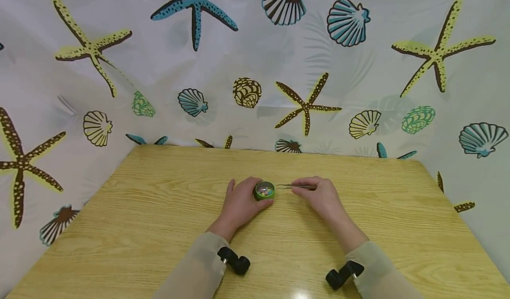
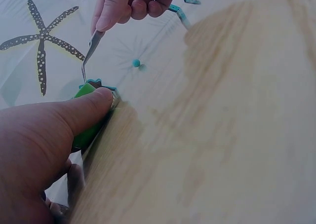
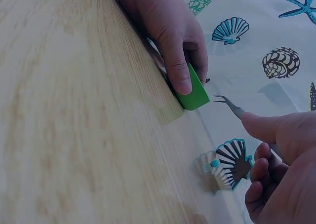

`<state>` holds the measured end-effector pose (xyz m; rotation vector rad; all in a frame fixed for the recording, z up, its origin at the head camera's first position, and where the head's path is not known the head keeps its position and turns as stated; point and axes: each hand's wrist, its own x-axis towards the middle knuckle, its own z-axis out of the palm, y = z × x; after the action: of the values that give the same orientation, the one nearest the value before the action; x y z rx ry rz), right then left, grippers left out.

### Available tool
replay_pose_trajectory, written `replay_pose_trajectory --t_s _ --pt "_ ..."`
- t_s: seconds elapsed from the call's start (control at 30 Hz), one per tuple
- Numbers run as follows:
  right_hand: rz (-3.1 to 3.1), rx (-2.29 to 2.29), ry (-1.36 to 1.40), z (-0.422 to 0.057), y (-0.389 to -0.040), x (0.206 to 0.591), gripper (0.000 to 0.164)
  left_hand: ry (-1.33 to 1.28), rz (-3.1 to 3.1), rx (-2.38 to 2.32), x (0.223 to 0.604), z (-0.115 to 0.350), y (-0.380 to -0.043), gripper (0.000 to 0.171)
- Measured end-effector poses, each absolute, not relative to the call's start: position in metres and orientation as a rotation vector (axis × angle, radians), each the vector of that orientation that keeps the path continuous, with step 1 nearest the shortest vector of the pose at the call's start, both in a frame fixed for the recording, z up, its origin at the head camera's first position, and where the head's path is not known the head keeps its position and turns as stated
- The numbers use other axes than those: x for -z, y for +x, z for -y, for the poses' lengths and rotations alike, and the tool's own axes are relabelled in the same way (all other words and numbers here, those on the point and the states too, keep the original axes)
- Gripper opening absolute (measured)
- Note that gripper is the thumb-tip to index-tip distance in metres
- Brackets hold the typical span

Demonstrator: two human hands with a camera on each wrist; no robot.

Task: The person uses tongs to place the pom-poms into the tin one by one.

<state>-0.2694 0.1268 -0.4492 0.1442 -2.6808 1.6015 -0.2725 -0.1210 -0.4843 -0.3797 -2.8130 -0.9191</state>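
Note:
My left hand (image 1: 241, 203) grips a small round green container (image 1: 264, 196) standing on the wooden table, thumb on the near side and fingers behind. Inside lie several small coloured beads (image 1: 264, 192), seen only in the head view. In my right hand (image 1: 321, 198) is a pair of metal tweezers (image 1: 296, 186), pinched between thumb and fingers. Their bent tips point left, just to the right of the container's rim. In the right wrist view the tweezers (image 3: 232, 105) have slightly parted tips, with nothing visible between them and a small gap to the green wall (image 3: 196, 93).
A small teal ball (image 2: 136, 63), apparently a bead, shows apart from the container in both wrist views. The wooden table (image 1: 159, 192) extends around both hands. Behind it hangs a white cloth (image 1: 223, 68) printed with shells and starfish. Each sleeve carries a black wrist device (image 1: 235, 261).

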Motion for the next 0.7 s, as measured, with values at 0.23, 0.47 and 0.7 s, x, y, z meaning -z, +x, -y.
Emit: replay_pose_trajectory --t_s 0.23,0.47,0.7 --pt "2.654 -1.672 0.111 -0.135 -0.269 0.447 0.021 -0.383 2.813 0.930 0.484 0.121 -0.272 0.064" --pt "2.631 -1.685 0.085 -0.148 -0.268 0.449 0.024 -0.388 2.802 0.933 0.485 0.121 -0.273 0.064" --pt "2.634 -1.714 0.036 -0.160 -0.267 0.450 0.027 -0.384 2.802 0.935 0.488 0.123 -0.274 0.064"
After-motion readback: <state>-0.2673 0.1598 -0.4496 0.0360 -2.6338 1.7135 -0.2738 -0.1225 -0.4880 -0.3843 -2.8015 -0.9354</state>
